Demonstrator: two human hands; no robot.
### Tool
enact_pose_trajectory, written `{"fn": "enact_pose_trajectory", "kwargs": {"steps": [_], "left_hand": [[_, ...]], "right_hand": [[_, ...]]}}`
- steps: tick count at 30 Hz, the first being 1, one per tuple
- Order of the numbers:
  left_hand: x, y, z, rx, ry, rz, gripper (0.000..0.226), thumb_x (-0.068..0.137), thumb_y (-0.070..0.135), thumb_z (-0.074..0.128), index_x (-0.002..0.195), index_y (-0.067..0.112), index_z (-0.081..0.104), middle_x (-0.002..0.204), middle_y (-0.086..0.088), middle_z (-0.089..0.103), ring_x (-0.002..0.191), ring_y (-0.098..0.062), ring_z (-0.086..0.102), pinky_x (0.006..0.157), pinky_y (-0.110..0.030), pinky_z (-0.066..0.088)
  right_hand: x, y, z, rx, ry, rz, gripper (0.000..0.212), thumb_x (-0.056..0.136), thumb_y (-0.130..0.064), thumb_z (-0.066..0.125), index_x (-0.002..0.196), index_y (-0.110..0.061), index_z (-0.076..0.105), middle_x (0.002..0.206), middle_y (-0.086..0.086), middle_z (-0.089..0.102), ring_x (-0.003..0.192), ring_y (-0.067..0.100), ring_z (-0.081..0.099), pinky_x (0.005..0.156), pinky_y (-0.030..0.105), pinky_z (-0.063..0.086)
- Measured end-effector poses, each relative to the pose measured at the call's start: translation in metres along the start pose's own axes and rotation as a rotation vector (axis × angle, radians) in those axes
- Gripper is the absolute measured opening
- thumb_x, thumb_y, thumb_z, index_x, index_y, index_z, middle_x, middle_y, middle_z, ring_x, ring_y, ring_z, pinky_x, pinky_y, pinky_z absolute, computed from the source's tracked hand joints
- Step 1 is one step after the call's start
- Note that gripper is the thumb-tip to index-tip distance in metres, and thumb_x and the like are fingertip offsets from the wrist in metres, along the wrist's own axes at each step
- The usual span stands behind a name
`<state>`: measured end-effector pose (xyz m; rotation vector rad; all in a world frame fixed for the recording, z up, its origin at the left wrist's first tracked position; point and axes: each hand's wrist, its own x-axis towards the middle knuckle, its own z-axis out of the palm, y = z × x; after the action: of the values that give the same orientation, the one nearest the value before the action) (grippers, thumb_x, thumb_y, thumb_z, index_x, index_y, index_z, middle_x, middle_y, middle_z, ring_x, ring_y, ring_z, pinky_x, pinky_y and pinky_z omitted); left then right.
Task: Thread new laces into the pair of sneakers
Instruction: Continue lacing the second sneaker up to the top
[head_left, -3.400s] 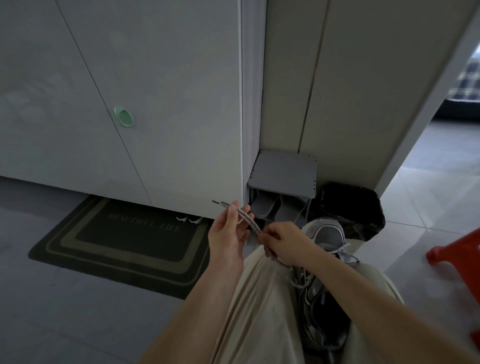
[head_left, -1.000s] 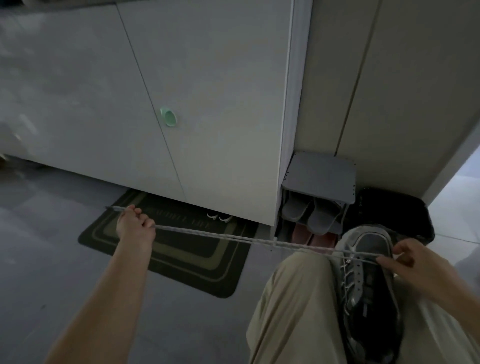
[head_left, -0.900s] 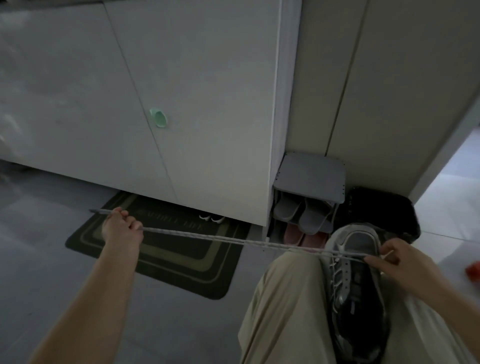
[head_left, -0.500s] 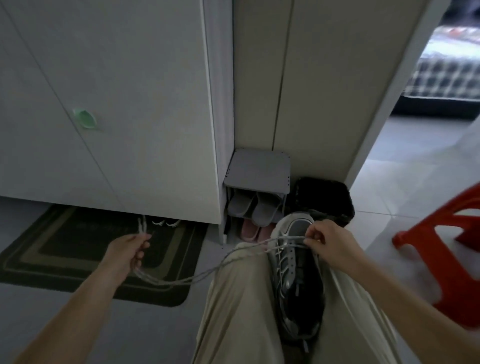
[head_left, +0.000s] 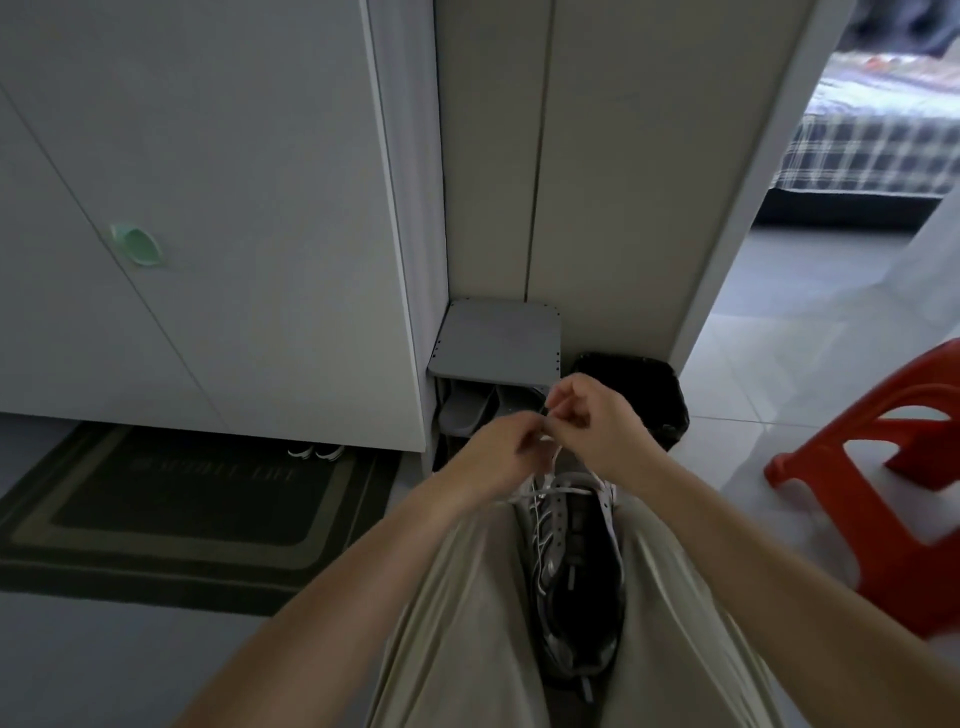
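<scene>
**Dim hallway corner, sneaker (head_left: 576, 582) wedged between the knees**

White cabinet doors (head_left: 234, 208) fill the upper left of the frame, and a pale wall panel (head_left: 623, 182) takes the upper centre. Grey floor tiles (head_left: 779, 374) run along the bottom and off to the right. Two legs in beige trousers (head_left: 467, 623) rise from the bottom edge. A dark doormat (head_left: 171, 519) with lighter borders lies at the lower left, partly under the cabinet. A red plastic stool (head_left: 883, 478) stands at the right edge. A bed with a checked cover (head_left: 872, 150) shows through the doorway at the upper right.

The grey and black sneaker sits lower centre, gripped between the thighs, toe pointing up the frame. Just above it, in the centre, a small grey shoe rack (head_left: 498, 345) stands against the wall with grey slippers (head_left: 465, 410) on its shelf. A black bin (head_left: 660, 384) sits right beside it.

Over the toe of the sneaker the two hands meet. The left hand (head_left: 498, 457) has its fingers curled in and its fingertips closed on the lace (head_left: 555, 460). The right hand (head_left: 597, 426), slightly higher, pinches the same lace between thumb and forefinger. The pale lace drops from the hands to the lowest eyelets and crosses the tongue once. A green knob (head_left: 136, 247) sits on the cabinet door at the left.
</scene>
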<state>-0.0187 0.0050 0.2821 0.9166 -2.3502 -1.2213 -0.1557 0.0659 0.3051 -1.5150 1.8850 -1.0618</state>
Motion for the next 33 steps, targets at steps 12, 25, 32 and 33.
{"fn": "enact_pose_trajectory", "kwargs": {"steps": [12, 25, 32, 33], "left_hand": [[0.001, -0.028, -0.053, -0.177, 0.229, -0.071, 0.018, 0.096, 0.010, 0.049, 0.098, 0.012, 0.067, 0.072, -0.003, 0.060, 0.066, -0.011, 0.056, 0.069, -0.020, 0.050], [-0.010, -0.056, -0.045, 0.086, 0.095, -0.314, 0.025, 0.094, 0.029, 0.057, 0.082, 0.011, 0.068, 0.070, -0.002, 0.070, 0.067, -0.018, 0.068, 0.068, -0.031, 0.057], [-0.021, 0.000, -0.027, -0.693, 0.024, -0.458, 0.025, 0.101, 0.019, 0.043, 0.091, 0.003, 0.060, 0.067, -0.005, 0.063, 0.057, -0.014, 0.061, 0.053, -0.025, 0.052], [-0.020, 0.002, -0.024, -0.838, 0.068, -0.447, 0.021, 0.101, 0.014, 0.042, 0.094, 0.001, 0.058, 0.072, -0.008, 0.065, 0.061, -0.016, 0.064, 0.056, -0.027, 0.055]], "right_hand": [[0.027, -0.061, -0.054, 0.796, 0.088, 0.066, 0.024, 0.084, 0.003, 0.061, 0.079, -0.019, 0.052, 0.069, 0.005, 0.064, 0.051, 0.010, 0.039, 0.055, 0.025, 0.029], [0.047, -0.082, -0.087, 0.689, 0.290, -0.087, 0.020, 0.074, -0.004, 0.066, 0.079, -0.020, 0.057, 0.073, 0.002, 0.063, 0.050, 0.004, 0.047, 0.048, 0.017, 0.035], [0.037, -0.066, -0.034, 0.055, 0.028, -0.078, 0.017, 0.087, -0.015, 0.064, 0.101, -0.024, 0.062, 0.094, -0.014, 0.063, 0.079, -0.004, 0.058, 0.070, 0.012, 0.043], [0.030, -0.058, -0.026, -0.015, 0.010, -0.101, 0.015, 0.087, -0.021, 0.064, 0.101, -0.027, 0.061, 0.093, -0.017, 0.061, 0.078, -0.006, 0.056, 0.070, 0.014, 0.042]]}}
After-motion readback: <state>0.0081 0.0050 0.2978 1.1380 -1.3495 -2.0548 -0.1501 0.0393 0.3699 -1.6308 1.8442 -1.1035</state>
